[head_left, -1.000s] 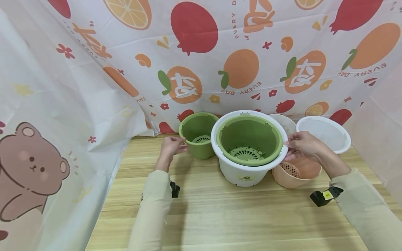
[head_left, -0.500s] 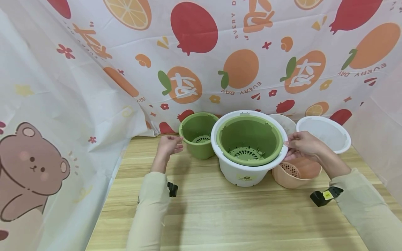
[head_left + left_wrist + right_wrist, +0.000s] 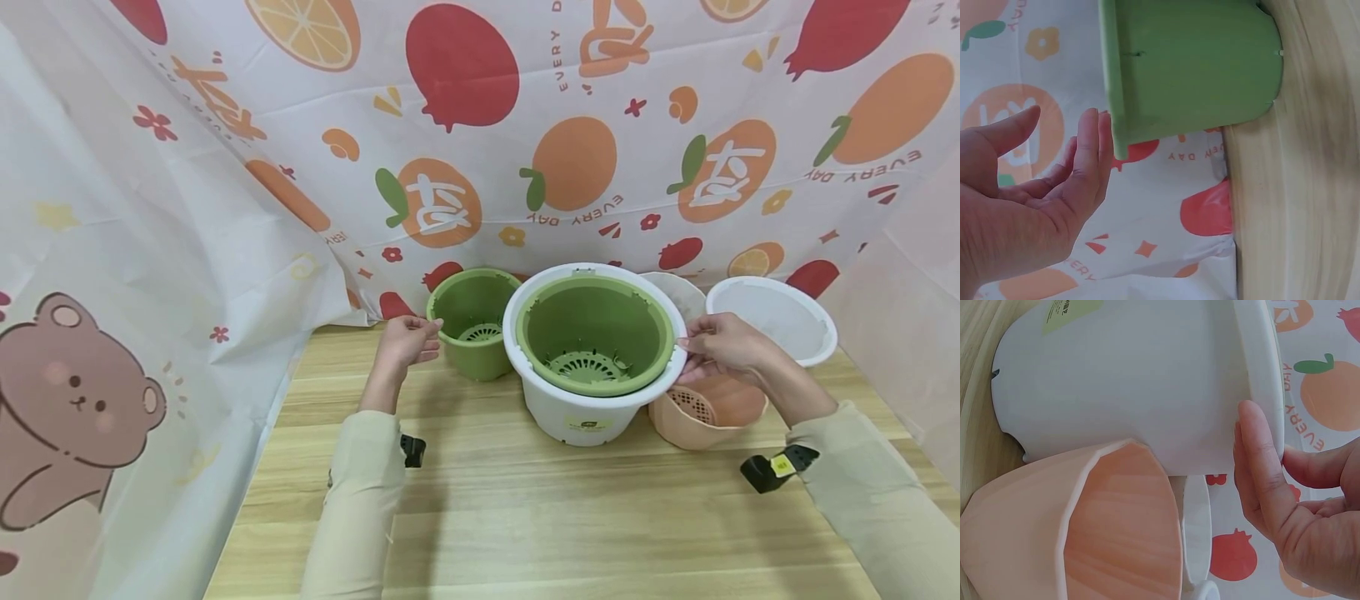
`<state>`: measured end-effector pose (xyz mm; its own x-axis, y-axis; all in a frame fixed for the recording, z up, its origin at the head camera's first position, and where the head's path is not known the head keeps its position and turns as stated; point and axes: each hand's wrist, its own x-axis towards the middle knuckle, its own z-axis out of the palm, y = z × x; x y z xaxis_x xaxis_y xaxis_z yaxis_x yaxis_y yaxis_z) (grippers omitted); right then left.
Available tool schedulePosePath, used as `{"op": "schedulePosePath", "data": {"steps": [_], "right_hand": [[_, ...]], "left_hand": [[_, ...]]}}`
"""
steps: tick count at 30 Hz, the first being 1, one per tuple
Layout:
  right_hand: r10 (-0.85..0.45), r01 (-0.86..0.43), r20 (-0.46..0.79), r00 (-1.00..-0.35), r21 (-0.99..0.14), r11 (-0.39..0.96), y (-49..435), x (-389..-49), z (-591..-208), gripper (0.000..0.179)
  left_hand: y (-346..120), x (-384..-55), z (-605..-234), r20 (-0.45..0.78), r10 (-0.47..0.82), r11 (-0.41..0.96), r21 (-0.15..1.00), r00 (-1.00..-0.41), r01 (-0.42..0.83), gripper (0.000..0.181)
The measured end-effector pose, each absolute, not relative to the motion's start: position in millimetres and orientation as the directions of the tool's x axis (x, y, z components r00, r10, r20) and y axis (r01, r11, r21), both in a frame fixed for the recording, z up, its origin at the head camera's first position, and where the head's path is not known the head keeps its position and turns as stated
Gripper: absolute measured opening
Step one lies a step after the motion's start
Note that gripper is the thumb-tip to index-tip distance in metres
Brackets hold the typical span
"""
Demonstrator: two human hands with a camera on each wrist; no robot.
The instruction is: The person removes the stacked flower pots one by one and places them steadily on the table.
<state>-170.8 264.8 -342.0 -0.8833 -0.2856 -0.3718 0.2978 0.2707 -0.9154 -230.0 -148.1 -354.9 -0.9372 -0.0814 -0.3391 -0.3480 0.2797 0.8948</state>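
Note:
A large white plant pot (image 3: 588, 425) stands mid-table with a green pot (image 3: 596, 333) nested inside it. My right hand (image 3: 723, 346) pinches the white pot's rim on its right side, thumb over the rim and fingers under it in the right wrist view. To the left stands a smaller green pot (image 3: 483, 358) with a slotted bottom. My left hand (image 3: 405, 342) is beside that pot's rim; in the left wrist view its thumb is spread away from the fingers (image 3: 1088, 150), whose tips are right by the rim, with nothing between them.
A peach pot (image 3: 697, 421) lies tilted against the white pot's right side. Behind it are a white wavy-edged pot (image 3: 675, 292) and another white pot (image 3: 780, 321). A fruit-printed sheet (image 3: 510, 192) hangs behind the wooden table (image 3: 540, 517).
My left hand has drawn slightly left, its fingers coming away from the small green pot's rim. The right hand and the pots have stayed in place.

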Motion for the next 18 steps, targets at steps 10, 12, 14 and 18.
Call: {"op": "schedulePosePath", "data": {"steps": [10, 12, 14, 18], "right_hand": [[-0.286, 0.303, -0.376, -0.881, -0.915, 0.267, 265, -171, -343, 0.026], [-0.286, 0.305, -0.377, -0.881, -0.915, 0.265, 265, -171, -343, 0.026], [-0.286, 0.306, -0.377, -0.881, -0.915, 0.264, 265, -171, -343, 0.027], [-0.288, 0.305, -0.377, -0.881, -0.915, 0.263, 265, -171, -343, 0.027]], "left_hand": [[-131, -226, -339, -0.303, -0.004, 0.351, 0.892, -0.953, -0.285, 0.038], [-128, -226, -336, -0.303, 0.018, 0.363, 0.89, -0.953, -0.276, 0.04], [-125, -225, -334, -0.306, 0.041, 0.375, 0.887, -0.951, -0.27, 0.042], [-120, -223, -333, -0.307, 0.068, 0.413, 0.875, -0.949, -0.253, 0.045]]}}
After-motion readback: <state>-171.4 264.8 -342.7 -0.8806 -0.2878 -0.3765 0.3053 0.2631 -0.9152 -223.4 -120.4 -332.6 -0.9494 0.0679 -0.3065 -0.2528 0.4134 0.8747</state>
